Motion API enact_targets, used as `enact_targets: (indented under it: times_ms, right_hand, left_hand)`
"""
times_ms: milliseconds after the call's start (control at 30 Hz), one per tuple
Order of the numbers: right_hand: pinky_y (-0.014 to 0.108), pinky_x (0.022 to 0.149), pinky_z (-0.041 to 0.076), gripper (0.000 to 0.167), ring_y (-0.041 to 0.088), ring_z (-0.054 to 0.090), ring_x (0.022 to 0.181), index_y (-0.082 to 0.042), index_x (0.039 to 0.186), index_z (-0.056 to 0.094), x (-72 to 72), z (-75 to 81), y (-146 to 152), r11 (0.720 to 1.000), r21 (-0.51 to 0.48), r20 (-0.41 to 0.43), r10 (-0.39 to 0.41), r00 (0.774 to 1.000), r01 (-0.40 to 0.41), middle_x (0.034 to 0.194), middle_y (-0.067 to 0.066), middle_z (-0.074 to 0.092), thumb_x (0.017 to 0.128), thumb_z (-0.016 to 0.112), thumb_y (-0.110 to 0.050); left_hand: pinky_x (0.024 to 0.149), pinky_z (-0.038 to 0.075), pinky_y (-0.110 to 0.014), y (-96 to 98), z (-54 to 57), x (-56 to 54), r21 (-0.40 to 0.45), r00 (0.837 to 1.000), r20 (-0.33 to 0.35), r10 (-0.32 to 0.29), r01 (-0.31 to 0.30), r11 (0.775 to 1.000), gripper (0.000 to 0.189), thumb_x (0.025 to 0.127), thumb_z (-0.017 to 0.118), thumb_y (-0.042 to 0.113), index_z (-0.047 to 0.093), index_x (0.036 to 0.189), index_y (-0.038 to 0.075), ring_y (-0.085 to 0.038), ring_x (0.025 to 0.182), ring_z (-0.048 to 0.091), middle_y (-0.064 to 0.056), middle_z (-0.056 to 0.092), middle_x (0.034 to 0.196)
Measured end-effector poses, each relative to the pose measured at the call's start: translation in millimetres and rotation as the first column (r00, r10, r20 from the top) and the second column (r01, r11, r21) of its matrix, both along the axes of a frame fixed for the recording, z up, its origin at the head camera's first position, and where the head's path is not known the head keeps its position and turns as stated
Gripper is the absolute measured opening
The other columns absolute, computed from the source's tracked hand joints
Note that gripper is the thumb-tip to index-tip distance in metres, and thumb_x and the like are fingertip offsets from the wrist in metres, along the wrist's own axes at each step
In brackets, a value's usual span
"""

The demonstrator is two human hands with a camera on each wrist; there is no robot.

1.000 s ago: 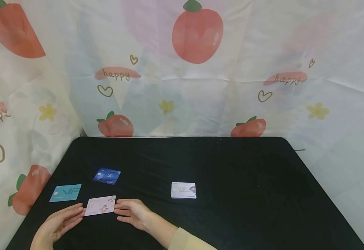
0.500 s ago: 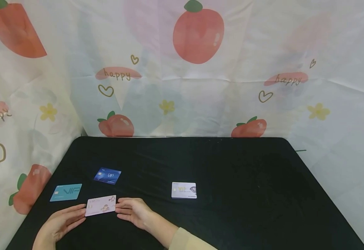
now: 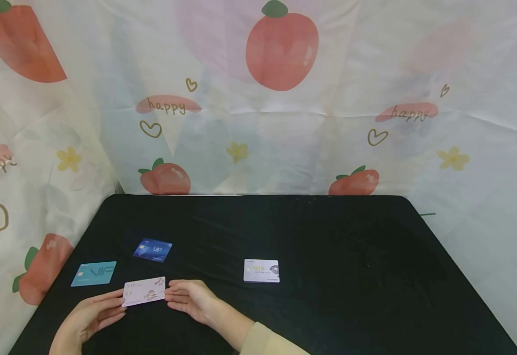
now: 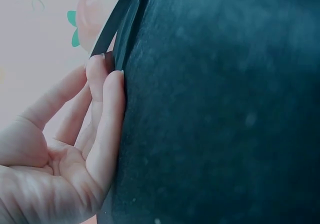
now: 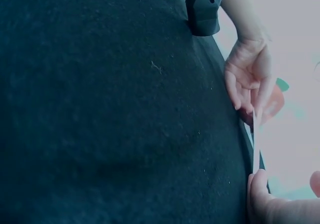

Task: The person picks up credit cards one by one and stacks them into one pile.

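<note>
In the head view, a pale pink card (image 3: 144,291) printed "VIP", with small flower marks, is held between the two hands at the front left. My left hand (image 3: 90,315) pinches its left end; the left wrist view shows the thumb (image 4: 62,96) and fingertips meeting at its thin edge. At the opposite end are the fingertips of my right hand (image 3: 196,301). Seen edge-on in the right wrist view, the card (image 5: 256,151) runs into the gap between two right-hand digits (image 5: 260,186), while another digit stands apart from it.
A teal card (image 3: 93,274) and a dark blue card (image 3: 153,250) lie behind the hands on the black-covered table (image 3: 351,276). Further right lies a white card (image 3: 261,270). A patterned curtain (image 3: 285,138) rises behind the table.
Both hands and the pink card have shifted very slightly right, the left hand also a little up against the card's edge. The other cards stay put.
</note>
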State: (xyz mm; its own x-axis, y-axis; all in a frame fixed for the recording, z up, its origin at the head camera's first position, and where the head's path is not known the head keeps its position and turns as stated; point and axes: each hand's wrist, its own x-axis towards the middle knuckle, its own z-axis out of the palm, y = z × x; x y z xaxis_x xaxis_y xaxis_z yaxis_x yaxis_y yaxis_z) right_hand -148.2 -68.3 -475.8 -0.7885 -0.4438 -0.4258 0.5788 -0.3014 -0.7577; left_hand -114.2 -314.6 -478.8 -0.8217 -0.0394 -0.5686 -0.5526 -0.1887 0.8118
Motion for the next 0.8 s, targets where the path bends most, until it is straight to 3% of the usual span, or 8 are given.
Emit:
enact_targets:
  times_ms: [200, 400, 633, 800]
  right_hand:
    - [0.042, 0.089, 0.049, 0.035, 0.02, 0.063, 0.089, 0.011, 0.115, 0.053, -3.1, 0.6, 2.5, 1.0, 0.007, -0.014, -0.006, 1.0, 0.006, 0.101, 0.018, 0.065, 0.083, 0.053, -0.002]
    - [0.038, 0.086, 0.052, 0.034, 0.015, 0.063, 0.083, 0.01, 0.116, 0.054, -6.1, -0.5, 3.3, 0.999, 0.028, -0.043, -0.014, 0.999, 0.015, 0.101, 0.016, 0.065, 0.084, 0.054, -0.002]
    - [0.035, 0.082, 0.053, 0.032, 0.011, 0.062, 0.075, 0.01, 0.115, 0.054, -8.7, 2.4, 5.3, 0.998, 0.051, -0.054, -0.029, 0.998, 0.032, 0.095, 0.012, 0.067, 0.085, 0.054, -0.002]
    - [0.03, 0.076, 0.054, 0.03, 0.008, 0.06, 0.07, 0.011, 0.113, 0.055, -11.9, 2.1, 6.5, 0.996, 0.072, -0.081, -0.045, 0.996, 0.051, 0.084, 0.006, 0.065, 0.085, 0.055, -0.001]
  left_hand:
    - [0.076, 0.055, -0.04, 4.3, 0.6, -0.8, -0.021, 1.0, 0.014, 0.004, -0.004, 1.0, 0.028, 0.085, 0.062, 0.004, 0.062, 0.111, -0.006, -0.024, 0.078, 0.067, -0.009, 0.068, 0.086]
    - [0.076, 0.055, -0.04, 7.8, 3.0, -2.3, -0.009, 1.0, -0.003, -0.004, 0.004, 1.0, 0.027, 0.08, 0.068, 0.005, 0.066, 0.106, -0.001, -0.024, 0.078, 0.068, -0.01, 0.068, 0.086]
    - [0.074, 0.055, -0.037, 13.2, 6.1, -6.6, -0.032, 0.999, -0.034, -0.03, 0.029, 0.999, 0.033, 0.085, 0.063, 0.005, 0.059, 0.117, -0.005, -0.022, 0.077, 0.068, -0.008, 0.068, 0.087]
    - [0.074, 0.055, -0.036, 20.8, 9.4, -9.0, -0.052, 0.999, -0.045, -0.01, 0.008, 0.999, 0.038, 0.085, 0.062, 0.006, 0.055, 0.121, -0.007, -0.024, 0.078, 0.068, -0.008, 0.068, 0.087]
